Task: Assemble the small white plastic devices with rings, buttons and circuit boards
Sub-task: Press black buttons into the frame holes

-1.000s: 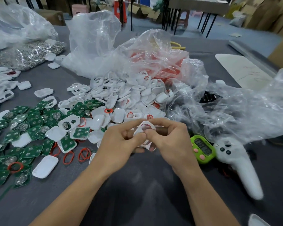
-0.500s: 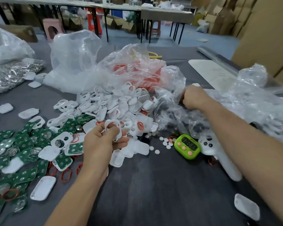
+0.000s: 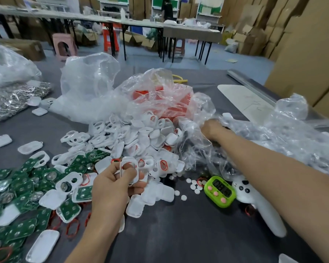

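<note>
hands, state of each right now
Left hand holds a white casing.
Right hand is in the clear plastic bag; grip cannot be told.

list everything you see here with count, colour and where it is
white shells: many, white, piled mid-table
circuit boards: many, green, table's left side
rings: several, red, loose among the boards
round buttons: several, white, just left of the timer
timer: one, green with pink buttons, right of centre
controller: one, white, beside the timer
clear bags: several, transparent, back and right of table
metal parts: many, silver, in the far-left bag
table: one, dark grey, under everything
cardboard boxes: many, brown, background right
held shell: one, white with a red ring, in the left hand
left hand: grips the held shell
right hand: at the right bag, fingers hidden
</note>
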`<state>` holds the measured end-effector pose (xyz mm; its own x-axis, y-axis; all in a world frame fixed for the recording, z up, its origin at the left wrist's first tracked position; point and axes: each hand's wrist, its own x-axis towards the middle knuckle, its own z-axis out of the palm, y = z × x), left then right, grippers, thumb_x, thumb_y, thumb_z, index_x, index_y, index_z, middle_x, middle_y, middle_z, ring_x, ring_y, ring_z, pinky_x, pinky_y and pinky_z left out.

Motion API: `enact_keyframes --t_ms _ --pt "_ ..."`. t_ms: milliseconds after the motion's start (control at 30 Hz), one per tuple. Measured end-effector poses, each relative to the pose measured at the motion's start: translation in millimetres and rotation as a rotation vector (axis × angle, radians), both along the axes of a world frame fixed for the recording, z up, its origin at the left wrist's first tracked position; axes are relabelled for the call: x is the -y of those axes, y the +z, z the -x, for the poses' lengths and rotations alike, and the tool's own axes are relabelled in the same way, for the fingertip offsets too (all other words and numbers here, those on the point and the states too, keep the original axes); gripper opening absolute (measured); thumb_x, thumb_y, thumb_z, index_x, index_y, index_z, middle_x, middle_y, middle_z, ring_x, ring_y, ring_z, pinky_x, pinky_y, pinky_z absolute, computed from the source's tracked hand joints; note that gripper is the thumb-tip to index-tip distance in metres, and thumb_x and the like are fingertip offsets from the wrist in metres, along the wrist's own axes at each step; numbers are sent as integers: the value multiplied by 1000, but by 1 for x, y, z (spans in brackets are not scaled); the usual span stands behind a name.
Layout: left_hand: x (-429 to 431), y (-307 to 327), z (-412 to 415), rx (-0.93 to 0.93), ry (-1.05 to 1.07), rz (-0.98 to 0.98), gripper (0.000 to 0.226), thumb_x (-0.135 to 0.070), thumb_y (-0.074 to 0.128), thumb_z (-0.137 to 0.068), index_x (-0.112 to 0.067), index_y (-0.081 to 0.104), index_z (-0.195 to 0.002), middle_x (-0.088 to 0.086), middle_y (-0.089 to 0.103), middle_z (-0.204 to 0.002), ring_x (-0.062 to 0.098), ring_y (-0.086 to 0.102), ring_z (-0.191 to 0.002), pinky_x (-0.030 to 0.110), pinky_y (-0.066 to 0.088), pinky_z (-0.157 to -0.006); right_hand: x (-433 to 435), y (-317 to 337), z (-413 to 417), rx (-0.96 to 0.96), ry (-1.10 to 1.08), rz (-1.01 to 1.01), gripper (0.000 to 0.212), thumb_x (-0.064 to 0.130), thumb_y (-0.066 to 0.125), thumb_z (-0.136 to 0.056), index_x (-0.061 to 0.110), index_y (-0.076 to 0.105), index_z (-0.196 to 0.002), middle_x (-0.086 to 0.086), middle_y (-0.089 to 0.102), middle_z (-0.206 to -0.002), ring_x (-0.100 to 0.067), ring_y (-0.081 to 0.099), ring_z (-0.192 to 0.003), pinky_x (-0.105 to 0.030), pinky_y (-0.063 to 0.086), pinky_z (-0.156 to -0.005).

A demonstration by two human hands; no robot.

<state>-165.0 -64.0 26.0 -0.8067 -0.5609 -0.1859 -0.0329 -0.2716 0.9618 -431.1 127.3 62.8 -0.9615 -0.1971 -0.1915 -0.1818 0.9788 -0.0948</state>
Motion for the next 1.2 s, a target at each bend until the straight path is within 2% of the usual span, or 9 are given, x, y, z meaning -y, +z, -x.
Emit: enact_keyframes --t_ms 133,233,333,500,733,800,967,1133,1200 --pt "2 -2 4 7 1 12 10 2 65 -92 -4 69 -86 15 75 -74 27 69 -55 28 58 -51 11 12 -7 63 165 -123 45 31 57 -102 4 57 -138 -20 56 -144 -34 53 -131 -35 39 -105" --pt "4 -4 6 14 4 15 12 2 65 -92 -6 70 -85 14 75 -73 27 70 -55 27 57 -50 7 12 -15 47 233 -180 22 21 53 -102 5 66 -96 -15 63 -97 -33 60 -106 -31 43 -85" --pt "5 -8 10 20 8 19 13 4 64 -91 -6 70 -85 17 75 -75 27 69 -54 27 57 -50 2 17 -22 134 266 -286 31 0 50 -93 9 47 -64 -10 51 -73 -27 53 -83 -32 42 -71" --pt "4 -13 14 14 -13 82 17 1 65 -90 -13 72 -83 17 76 -77 26 70 -55 28 59 -54 7 21 -41 186 361 -466 33 -13 48 -87 7 48 -62 -7 49 -70 -19 45 -59 -26 42 -51" --pt "1 -16 12 5 -39 124 25 -1 65 -89 -20 75 -77 21 74 -81 26 71 -57 29 60 -57 19 10 -50 181 425 -463 34 -11 45 -86 9 49 -60 -4 46 -68 -17 41 -58 -26 40 -56" --pt "1 -16 11 13 -38 129 18 -1 64 -90 -15 74 -84 23 74 -83 25 71 -57 28 60 -57 23 8 -56 187 398 -377 35 -9 46 -87 11 47 -58 -3 44 -67 -16 38 -58 -27 41 -60" --pt "0 -16 12 7 -43 121 16 0 64 -90 -12 73 -86 20 75 -80 23 70 -56 26 58 -54 5 10 -51 269 195 20 28 -13 44 -88 5 50 -67 -9 48 -72 -17 46 -56 -17 35 -33" --pt "-3 -17 13 1 -47 126 17 -1 66 -89 -16 73 -84 12 75 -72 22 71 -56 23 55 -51 -17 3 -45 499 -54 674 37 -16 52 -88 10 55 -62 -6 54 -59 -10 54 -42 -19 43 -39" --pt "-3 -17 13 -5 -48 132 24 -2 66 -89 -22 75 -79 11 75 -71 23 72 -56 23 55 -51 -24 1 -43 635 -130 918 25 -9 57 -94 7 64 -76 -6 65 -65 -12 63 -49 -21 51 -45"
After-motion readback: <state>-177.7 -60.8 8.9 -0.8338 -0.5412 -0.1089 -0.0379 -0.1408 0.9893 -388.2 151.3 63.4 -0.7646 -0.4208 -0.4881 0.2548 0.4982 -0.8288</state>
